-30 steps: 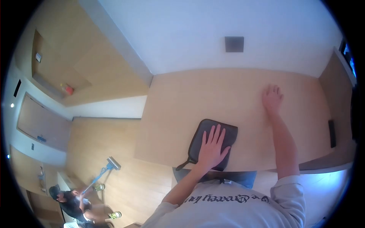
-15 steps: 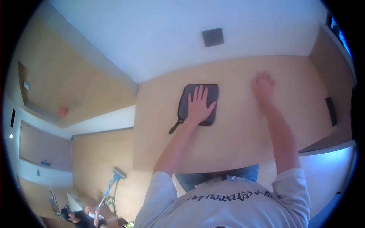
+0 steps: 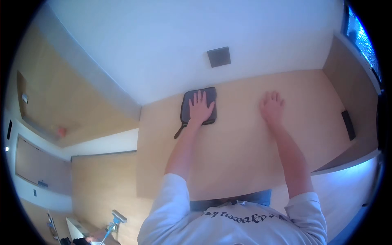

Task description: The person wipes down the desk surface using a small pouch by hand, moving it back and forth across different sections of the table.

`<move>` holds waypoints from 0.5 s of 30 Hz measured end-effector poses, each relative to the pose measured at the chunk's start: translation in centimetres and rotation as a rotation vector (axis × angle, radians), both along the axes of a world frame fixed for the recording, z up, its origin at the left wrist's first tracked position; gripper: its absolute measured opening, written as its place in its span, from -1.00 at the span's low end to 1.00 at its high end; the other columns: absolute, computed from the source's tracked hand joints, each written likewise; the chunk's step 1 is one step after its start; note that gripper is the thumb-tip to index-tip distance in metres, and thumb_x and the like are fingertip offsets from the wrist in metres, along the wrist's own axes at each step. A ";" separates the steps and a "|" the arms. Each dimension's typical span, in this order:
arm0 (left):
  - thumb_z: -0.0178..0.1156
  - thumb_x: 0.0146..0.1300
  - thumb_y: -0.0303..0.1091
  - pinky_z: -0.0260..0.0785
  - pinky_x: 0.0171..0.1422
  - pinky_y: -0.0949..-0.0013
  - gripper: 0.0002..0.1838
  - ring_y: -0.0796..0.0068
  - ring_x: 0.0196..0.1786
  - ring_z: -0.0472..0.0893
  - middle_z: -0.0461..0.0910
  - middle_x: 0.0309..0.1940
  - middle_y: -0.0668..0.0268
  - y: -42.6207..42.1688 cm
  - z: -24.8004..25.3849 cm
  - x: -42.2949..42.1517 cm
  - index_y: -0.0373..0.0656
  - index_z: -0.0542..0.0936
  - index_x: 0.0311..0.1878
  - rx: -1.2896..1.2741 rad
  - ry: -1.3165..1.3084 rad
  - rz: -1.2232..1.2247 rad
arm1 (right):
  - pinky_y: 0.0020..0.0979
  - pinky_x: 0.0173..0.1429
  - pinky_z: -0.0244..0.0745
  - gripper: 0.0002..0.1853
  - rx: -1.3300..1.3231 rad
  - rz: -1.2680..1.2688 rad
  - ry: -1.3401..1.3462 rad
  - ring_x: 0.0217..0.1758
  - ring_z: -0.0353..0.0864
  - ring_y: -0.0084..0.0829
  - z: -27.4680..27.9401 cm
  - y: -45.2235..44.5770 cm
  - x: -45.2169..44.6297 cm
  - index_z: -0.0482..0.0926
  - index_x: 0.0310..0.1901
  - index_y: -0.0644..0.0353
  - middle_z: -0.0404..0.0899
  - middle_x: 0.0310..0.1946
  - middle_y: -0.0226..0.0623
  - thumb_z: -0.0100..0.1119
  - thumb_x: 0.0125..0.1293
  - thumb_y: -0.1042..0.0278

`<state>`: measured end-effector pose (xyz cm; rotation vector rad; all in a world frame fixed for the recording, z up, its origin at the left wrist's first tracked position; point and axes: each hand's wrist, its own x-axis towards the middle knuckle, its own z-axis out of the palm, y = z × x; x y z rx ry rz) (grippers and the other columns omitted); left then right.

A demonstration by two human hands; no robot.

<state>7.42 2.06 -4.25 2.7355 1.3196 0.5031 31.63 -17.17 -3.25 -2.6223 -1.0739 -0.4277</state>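
- A blue-handled floor mop with a flat grey head (image 3: pixel 118 216) stands at lower left, over the wooden floor (image 3: pixel 100 183).
- The near-square, dark grey case with a black strap (image 3: pixel 210 94) lies on the pale wood-toned tabletop (image 3: pixel 232 163), near the white wall (image 3: pixel 175 57).
- The left hand (image 3: pixel 199 111) lies palm-down on the case, fingers spread apart.
- The right hand (image 3: pixel 272 108) is over bare tabletop, fingers loosely bent, slightly apart; whether it touches, I cannot tell.
- Farther right is a narrow black bar (image 3: pixel 348 125).
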 end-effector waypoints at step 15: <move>0.09 0.30 0.03 -0.21 0.55 -0.10 -0.20 0.08 0.55 -0.03 -0.03 0.51 0.09 -22.1 -3.3 -14.7 -0.17 0.09 0.48 -0.011 0.067 -0.213 | 0.14 0.46 -0.06 -0.44 0.061 0.019 -0.043 0.49 0.11 -0.12 -5.9 4.7 1.4 0.36 0.32 0.06 0.23 0.38 -0.07 -0.08 0.33 0.03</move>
